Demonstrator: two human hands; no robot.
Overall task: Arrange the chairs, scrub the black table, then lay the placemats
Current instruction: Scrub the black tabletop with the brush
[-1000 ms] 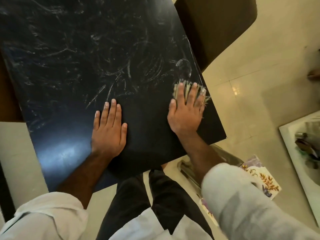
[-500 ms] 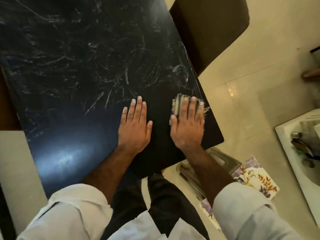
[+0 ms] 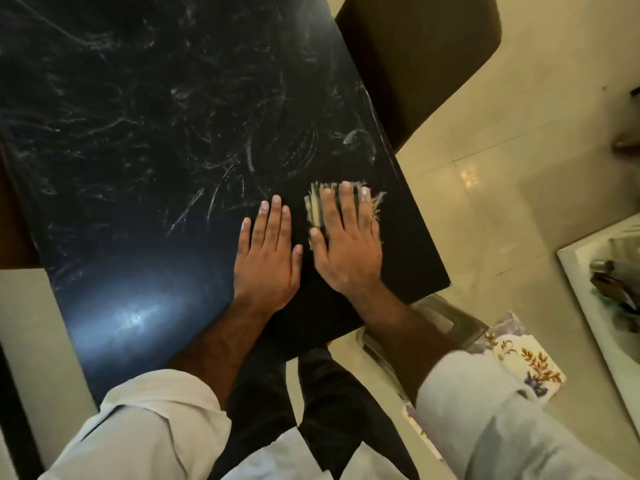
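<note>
The black table fills the upper left, its top streaked with pale swirling scrub marks. My right hand lies flat with straight fingers on a frayed yellowish scrub pad, pressing it onto the table near the right edge. My left hand rests flat and open on the bare tabletop just left of it, the two thumbs nearly touching. A dark brown chair stands at the table's far right corner. Floral placemats lie on the floor to the lower right, partly hidden by my right sleeve.
A white sink or tray holding dark utensils sits at the right edge. A metal chair frame shows under the table's near corner. Cream floor tiles surround the table. My dark trousers are below the table edge.
My left hand slid right across the table until it lay beside my right hand. My right hand drew the pad back toward me along the right edge.
</note>
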